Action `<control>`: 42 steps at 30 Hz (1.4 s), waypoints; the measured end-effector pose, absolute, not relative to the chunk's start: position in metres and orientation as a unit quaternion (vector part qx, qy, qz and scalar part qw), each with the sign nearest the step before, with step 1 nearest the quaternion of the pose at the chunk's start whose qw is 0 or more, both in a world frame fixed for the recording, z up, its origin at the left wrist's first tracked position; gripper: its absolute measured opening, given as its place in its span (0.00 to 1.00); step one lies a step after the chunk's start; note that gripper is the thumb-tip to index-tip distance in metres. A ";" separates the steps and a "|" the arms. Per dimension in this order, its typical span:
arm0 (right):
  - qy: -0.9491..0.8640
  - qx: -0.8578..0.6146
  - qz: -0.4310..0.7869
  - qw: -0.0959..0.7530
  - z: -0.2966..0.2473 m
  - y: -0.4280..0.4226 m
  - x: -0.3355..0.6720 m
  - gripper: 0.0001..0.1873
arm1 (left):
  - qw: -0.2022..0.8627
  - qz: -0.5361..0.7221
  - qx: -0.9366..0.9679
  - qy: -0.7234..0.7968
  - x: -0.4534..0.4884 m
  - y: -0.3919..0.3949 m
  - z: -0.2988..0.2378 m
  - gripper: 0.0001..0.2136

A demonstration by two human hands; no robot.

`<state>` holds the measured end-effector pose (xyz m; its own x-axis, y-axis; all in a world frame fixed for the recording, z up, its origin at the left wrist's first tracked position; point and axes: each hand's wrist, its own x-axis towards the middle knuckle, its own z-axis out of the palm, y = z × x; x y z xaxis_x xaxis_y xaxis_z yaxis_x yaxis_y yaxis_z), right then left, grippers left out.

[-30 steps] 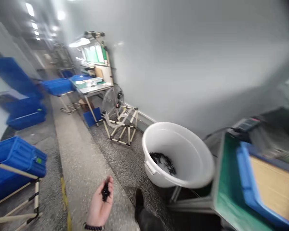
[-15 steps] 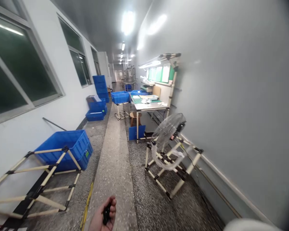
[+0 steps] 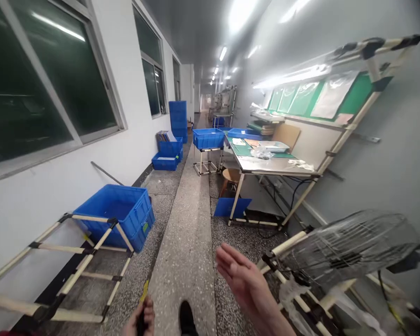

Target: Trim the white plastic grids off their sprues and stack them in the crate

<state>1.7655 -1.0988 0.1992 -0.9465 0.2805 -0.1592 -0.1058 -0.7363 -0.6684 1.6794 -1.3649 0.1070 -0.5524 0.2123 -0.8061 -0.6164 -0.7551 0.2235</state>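
Note:
My left hand [image 3: 140, 320] shows at the bottom edge, its fingers curled around small black pieces [image 3: 140, 323] in the palm. My right hand [image 3: 241, 275] is raised in front of me over the floor, fingers stretched out and together, holding nothing. It hangs just left of a wire-cage floor fan [image 3: 350, 245] that lies on a pipe frame. The tip of my shoe [image 3: 186, 317] shows between the two hands.
A corridor runs ahead. A blue crate [image 3: 116, 215] sits behind a pipe rack [image 3: 61, 275] on the left, more blue crates [image 3: 168, 149] stand further on by the windowed wall. A workbench [image 3: 266, 161] with a shelf frame lines the right wall.
The view has moved down the corridor, and the fan and workbench are much closer. My right hand has come up into view, open. My left hand has sunk to the bottom edge, still closed.

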 end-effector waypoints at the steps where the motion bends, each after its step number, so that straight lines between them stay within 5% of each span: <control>1: -0.326 -0.089 0.936 0.097 0.221 -1.094 1.743 0.27 | 0.235 0.849 -0.397 0.256 1.652 -1.355 0.116 0.08; 5: -0.265 -0.019 0.960 0.085 0.277 -1.075 1.664 0.33 | 0.232 0.860 -0.333 0.309 1.534 -1.317 0.162 0.08; 10: -0.219 -0.032 0.967 0.125 0.282 -1.043 1.585 0.39 | 0.241 0.861 -0.280 0.349 1.407 -1.269 0.193 0.10; 19: -0.213 -0.137 0.947 0.195 0.239 -0.941 1.422 0.33 | 0.342 0.818 -0.274 0.372 1.236 -1.128 0.149 0.08; 25: -0.207 -0.143 0.950 0.187 0.243 -0.859 1.265 0.27 | 0.309 0.817 -0.278 0.400 1.097 -1.056 0.177 0.08; 33: -0.221 -0.236 0.931 0.171 0.243 -0.763 1.103 0.29 | 0.250 0.849 -0.291 0.364 0.954 -0.990 0.173 0.08; 42: -0.209 -0.287 0.893 0.276 0.215 -0.654 0.958 0.32 | 0.342 0.805 -0.312 0.370 0.765 -0.845 0.129 0.08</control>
<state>0.9582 -0.6537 0.2147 -0.6828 0.6131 -0.3974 -0.3725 -0.7600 -0.5327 0.7654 -0.8446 0.1288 -0.5713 0.3197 -0.7559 -0.7819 -0.4920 0.3829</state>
